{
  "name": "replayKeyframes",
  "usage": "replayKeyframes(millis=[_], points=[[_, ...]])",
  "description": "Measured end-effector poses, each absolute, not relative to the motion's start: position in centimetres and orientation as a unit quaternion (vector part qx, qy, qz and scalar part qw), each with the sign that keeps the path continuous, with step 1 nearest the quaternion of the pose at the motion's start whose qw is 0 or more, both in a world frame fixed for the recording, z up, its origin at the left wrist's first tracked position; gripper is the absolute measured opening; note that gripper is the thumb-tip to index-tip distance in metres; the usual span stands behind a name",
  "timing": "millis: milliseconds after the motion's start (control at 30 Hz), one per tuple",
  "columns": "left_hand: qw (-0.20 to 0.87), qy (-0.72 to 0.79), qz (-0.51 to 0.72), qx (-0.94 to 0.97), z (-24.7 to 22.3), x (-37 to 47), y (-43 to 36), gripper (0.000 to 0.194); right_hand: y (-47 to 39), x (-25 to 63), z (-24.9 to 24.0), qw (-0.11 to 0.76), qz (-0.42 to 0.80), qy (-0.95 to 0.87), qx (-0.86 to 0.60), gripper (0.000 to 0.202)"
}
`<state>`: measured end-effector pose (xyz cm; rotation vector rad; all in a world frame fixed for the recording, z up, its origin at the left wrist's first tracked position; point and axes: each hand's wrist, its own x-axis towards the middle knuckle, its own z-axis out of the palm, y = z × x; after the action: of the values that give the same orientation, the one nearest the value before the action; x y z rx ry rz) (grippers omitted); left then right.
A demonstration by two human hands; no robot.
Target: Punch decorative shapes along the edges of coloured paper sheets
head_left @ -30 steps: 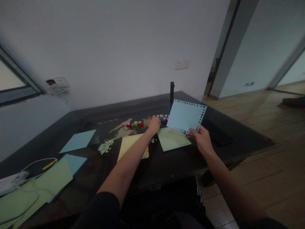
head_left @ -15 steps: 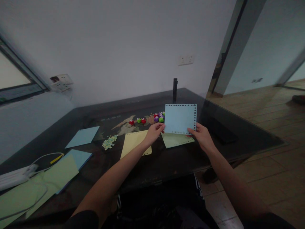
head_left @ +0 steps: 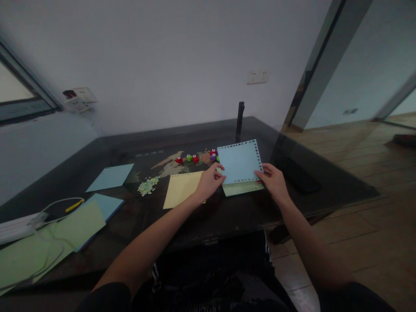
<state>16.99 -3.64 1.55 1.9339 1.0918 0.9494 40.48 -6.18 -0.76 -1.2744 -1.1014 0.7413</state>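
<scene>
A light blue sheet (head_left: 240, 161) with punched shapes along its top, right and bottom edges is held above the dark table. My right hand (head_left: 273, 180) pinches its lower right corner between thumb and fingers. At the lower left corner, my left hand (head_left: 210, 180) has its fingers closed on the sheet's edge. Beneath it lies a pale green sheet (head_left: 242, 188), partly covered. A yellow sheet (head_left: 182, 190) with holes along its top rests left of that, partly behind my left forearm. Small red, green and purple figures (head_left: 195, 159) stand behind the sheets.
Paper bits (head_left: 148, 186) are heaped left of the yellow sheet. Farther left are a blue sheet (head_left: 111, 177), green sheets (head_left: 81, 225), a white power strip (head_left: 19, 229) and cables. A black upright object (head_left: 239, 122) stands behind; a dark flat object (head_left: 299, 175) lies right.
The blue sheet has moved slightly left and tilted, its left side lower. It now covers more of the coloured figures. Both hands have kept hold of it, and the view has shifted a little.
</scene>
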Motion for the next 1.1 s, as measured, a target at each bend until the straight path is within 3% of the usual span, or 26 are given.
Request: replayKeyframes(millis=[167, 300, 500, 1100], points=[[0.284, 0.431, 0.273, 0.812, 1.0, 16.9, -4.2, 0.015, -6.6, 41.0, -0.9, 0.555, 0.220, -0.534, -0.599, 0.044], [0.271, 0.442, 0.234, 0.823, 0.9, 17.0, -4.4, 0.014, -6.8, 41.1, -1.1, 0.497, 0.151, -0.570, -0.637, 0.037], [0.271, 0.453, 0.191, 0.828, 1.1, 17.2, -4.6, 0.012, -6.7, 41.3, -1.6, 0.434, 0.113, -0.601, -0.661, 0.024], [0.210, 0.470, 0.149, 0.844, 1.4, 17.8, -5.1, 0.016, -6.4, 41.4, -2.3, 0.341, 0.063, -0.629, -0.695, 0.016]])
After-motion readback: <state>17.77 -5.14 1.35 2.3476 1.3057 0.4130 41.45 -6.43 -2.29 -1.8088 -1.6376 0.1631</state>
